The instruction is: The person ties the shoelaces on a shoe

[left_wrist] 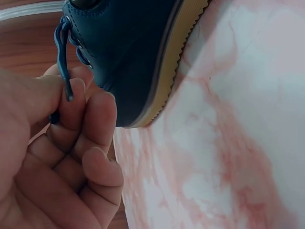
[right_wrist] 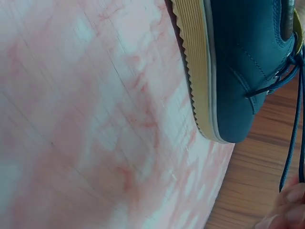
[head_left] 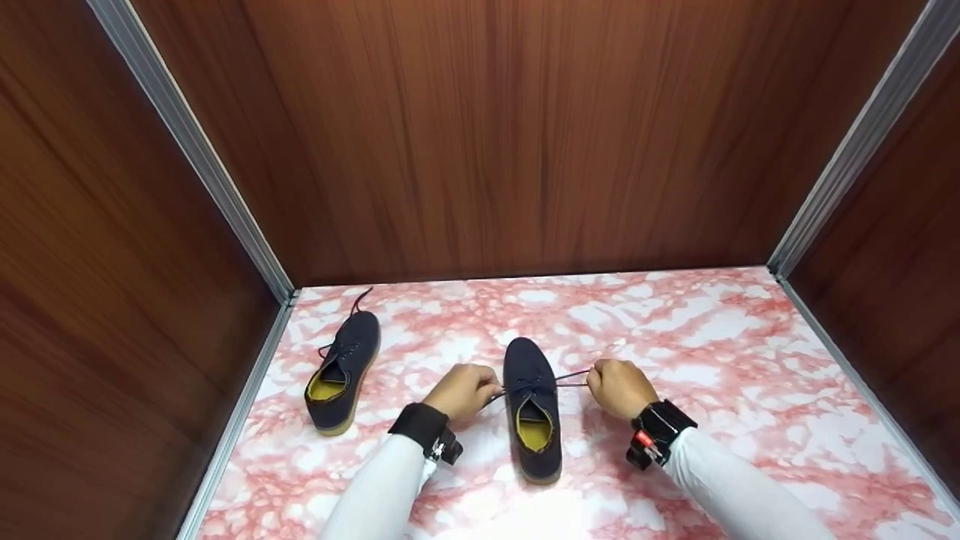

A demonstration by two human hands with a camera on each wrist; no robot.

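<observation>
A navy lace-up shoe with a tan sole stands between my hands, toe pointing away. On its left side, my left hand pinches a shoelace between thumb and fingers; the lace's tip sticks out past the fingertips in the left wrist view. My right hand grips lace on the other side. Two strands run taut from the eyelets to those fingers, which show only at the corner of the right wrist view. The laces cross over the shoe's tongue, above the yellow insole.
A matching navy shoe stands to the left, one lace trailing beyond its toe. The surface is red-and-white marbled. Wood-grain panels with metal edge strips enclose it at the back and both sides.
</observation>
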